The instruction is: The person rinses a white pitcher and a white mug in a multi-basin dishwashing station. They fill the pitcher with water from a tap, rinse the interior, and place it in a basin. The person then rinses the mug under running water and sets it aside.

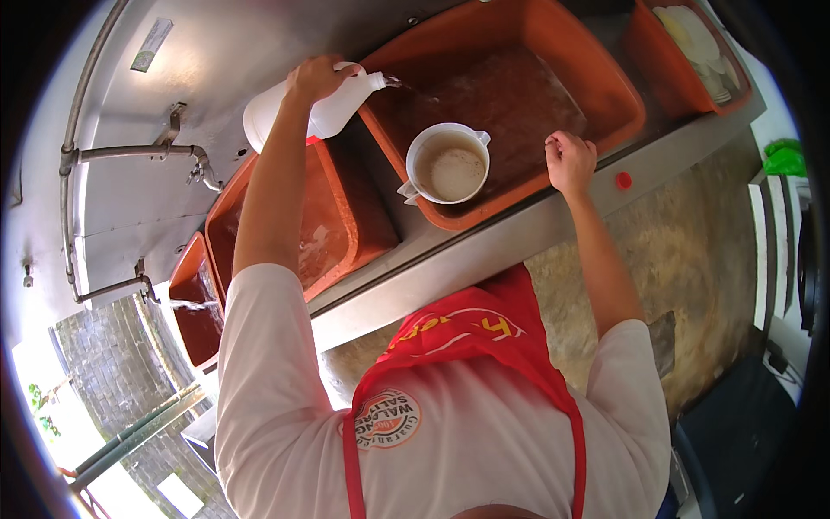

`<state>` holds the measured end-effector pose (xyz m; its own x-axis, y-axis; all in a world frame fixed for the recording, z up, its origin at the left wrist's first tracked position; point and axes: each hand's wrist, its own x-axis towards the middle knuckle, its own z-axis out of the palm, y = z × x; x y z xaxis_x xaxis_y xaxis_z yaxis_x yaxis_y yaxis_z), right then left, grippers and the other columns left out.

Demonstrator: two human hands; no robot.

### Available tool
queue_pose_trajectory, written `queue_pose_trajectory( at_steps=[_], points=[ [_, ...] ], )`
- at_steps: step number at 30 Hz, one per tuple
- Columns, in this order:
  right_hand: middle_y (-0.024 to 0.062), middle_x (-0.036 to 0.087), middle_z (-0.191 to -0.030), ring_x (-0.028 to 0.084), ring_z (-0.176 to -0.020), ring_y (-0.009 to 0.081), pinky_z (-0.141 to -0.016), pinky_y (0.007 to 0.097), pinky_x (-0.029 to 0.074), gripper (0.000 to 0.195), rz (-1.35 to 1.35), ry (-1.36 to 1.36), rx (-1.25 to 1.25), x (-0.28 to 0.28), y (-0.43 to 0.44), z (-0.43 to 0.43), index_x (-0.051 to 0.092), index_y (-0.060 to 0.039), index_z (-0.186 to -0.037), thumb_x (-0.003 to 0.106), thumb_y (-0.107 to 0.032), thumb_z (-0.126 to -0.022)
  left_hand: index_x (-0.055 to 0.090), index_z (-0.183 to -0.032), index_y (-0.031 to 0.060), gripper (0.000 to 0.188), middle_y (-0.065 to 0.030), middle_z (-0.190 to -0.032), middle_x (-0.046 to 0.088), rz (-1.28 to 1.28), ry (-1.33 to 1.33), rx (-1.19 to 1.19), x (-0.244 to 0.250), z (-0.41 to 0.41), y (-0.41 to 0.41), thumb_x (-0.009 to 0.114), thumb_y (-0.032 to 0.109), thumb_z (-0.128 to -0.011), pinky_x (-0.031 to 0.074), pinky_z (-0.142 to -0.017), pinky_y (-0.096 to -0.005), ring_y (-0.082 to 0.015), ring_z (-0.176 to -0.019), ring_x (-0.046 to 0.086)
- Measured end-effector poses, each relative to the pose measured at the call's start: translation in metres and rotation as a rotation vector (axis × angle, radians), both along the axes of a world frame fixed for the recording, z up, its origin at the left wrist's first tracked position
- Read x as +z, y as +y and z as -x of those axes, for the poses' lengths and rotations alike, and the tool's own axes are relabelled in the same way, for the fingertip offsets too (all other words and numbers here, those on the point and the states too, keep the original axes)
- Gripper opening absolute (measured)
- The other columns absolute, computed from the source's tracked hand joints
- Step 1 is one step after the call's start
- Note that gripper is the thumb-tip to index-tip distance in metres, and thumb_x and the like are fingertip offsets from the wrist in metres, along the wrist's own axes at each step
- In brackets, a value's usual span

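My left hand (319, 79) grips the handle of a white plastic jug (334, 115) that is tilted to the right. Clear liquid (394, 82) runs from its mouth into a large orange-brown plastic tub (606, 81), which holds water. A white pitcher (481, 170) with a spout, containing cloudy liquid, sits at the tub's near left corner, its handle over the rim. Over the tub's near right rim, my right hand (570, 161) has its fingers curled, with nothing visible in them. A red screw cap (623, 180) lies on the metal counter edge beside it.
A second orange tub (363, 227) with water stands at left. Beyond it, a tap (150, 292) runs into a smaller tub (194, 259). Another tap (206, 174) juts from the steel wall. At far right, an orange bin (674, 71) holds stacked dishes.
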<state>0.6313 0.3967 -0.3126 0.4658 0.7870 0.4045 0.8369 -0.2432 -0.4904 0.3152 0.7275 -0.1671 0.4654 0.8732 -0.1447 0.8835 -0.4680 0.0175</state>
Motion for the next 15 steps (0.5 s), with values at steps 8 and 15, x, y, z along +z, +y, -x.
queue_pose_trajectory(
  at_steps=[8,15],
  points=[
    [0.0,0.06,-0.064,0.058,-0.064,0.0203,-0.072,0.0351,0.039,0.006,0.003,0.004,-0.009,0.0,0.0,0.0,0.064,-0.0147,-0.074,0.064,-0.019,-0.079,0.072,-0.108,0.0281,0.048,-0.0084,-0.105,0.071,-0.063,-0.006,-0.004,0.002,-0.003,-0.01,0.059,0.065,-0.079,0.048,-0.092,-0.043,-0.0304,-0.102,0.064],
    [-0.0003,0.06,-0.063,0.058,-0.063,0.0203,-0.07,0.0354,0.039,0.008,0.006,-0.034,-0.01,-0.007,0.0,-0.003,0.063,-0.0146,-0.074,0.064,-0.019,-0.08,0.072,-0.109,0.0272,0.052,-0.0078,-0.103,0.071,-0.065,0.013,-0.004,0.005,-0.005,-0.017,0.057,0.067,-0.08,0.049,-0.091,-0.0425,-0.0303,-0.101,0.065]
  ],
)
